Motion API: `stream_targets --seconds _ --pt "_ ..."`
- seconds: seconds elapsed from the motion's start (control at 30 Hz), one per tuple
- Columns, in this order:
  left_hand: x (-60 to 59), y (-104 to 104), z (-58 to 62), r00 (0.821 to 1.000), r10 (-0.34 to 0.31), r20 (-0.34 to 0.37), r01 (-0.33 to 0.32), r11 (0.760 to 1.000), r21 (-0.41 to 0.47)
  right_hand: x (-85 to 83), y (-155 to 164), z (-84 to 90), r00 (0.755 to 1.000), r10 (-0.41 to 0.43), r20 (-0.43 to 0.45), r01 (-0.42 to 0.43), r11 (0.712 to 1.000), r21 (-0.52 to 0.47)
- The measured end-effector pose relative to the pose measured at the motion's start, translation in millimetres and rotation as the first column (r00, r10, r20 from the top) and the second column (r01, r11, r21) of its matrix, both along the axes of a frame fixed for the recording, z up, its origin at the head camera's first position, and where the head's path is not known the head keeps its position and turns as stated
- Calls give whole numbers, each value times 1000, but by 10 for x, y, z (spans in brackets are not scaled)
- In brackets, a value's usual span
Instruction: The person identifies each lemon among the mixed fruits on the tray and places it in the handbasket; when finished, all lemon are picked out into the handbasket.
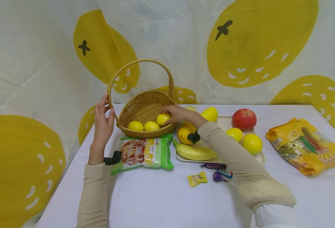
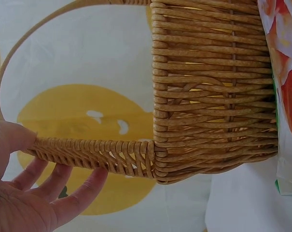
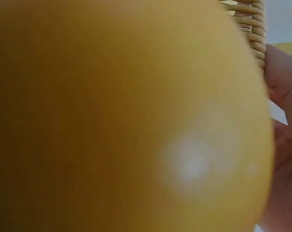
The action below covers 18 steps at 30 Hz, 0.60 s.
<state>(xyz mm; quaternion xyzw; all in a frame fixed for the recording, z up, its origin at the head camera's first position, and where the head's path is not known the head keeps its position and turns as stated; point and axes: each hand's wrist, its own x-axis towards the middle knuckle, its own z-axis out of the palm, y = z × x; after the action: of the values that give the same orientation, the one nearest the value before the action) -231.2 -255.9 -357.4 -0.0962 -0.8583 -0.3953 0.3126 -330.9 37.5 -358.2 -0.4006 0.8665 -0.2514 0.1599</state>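
A wicker basket (image 1: pixel 144 133) with a tall arched handle stands at the back of the table, tipped so that its inside faces me. My left hand (image 1: pixel 103 122) holds the left side of its handle (image 2: pixel 92 152), thumb on one side and fingertips on the other. Inside the basket, my right hand (image 1: pixel 176 114) grips a lemon (image 1: pixel 163 119) near the right rim. Two more lemons, a left one (image 1: pixel 135 126) and a middle one (image 1: pixel 151 126), lie beside it. An orange-yellow fruit (image 3: pixel 136 116) fills most of the right wrist view and hides much of that hand.
Right of the basket, a cream tray (image 1: pixel 194 160) bears a banana (image 1: pixel 196 152), a red fruit (image 1: pixel 244 119) and several yellow fruits. A green food packet (image 1: pixel 144 153) lies before the basket. Small wrapped candies (image 1: pixel 197 179) lie near the tray; a yellow bag (image 1: pixel 307 145) is far right.
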Motion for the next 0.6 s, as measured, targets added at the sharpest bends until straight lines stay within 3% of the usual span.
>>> stream_targets --seconds 0.4,0.6 --pt "0 26 32 1000 8 8 -8 1000 -10 32 31 -25 998 14 55 -11 999 -49" --pt "13 26 27 1000 8 20 -8 1000 0 42 92 -79 996 10 90 3 989 -148"
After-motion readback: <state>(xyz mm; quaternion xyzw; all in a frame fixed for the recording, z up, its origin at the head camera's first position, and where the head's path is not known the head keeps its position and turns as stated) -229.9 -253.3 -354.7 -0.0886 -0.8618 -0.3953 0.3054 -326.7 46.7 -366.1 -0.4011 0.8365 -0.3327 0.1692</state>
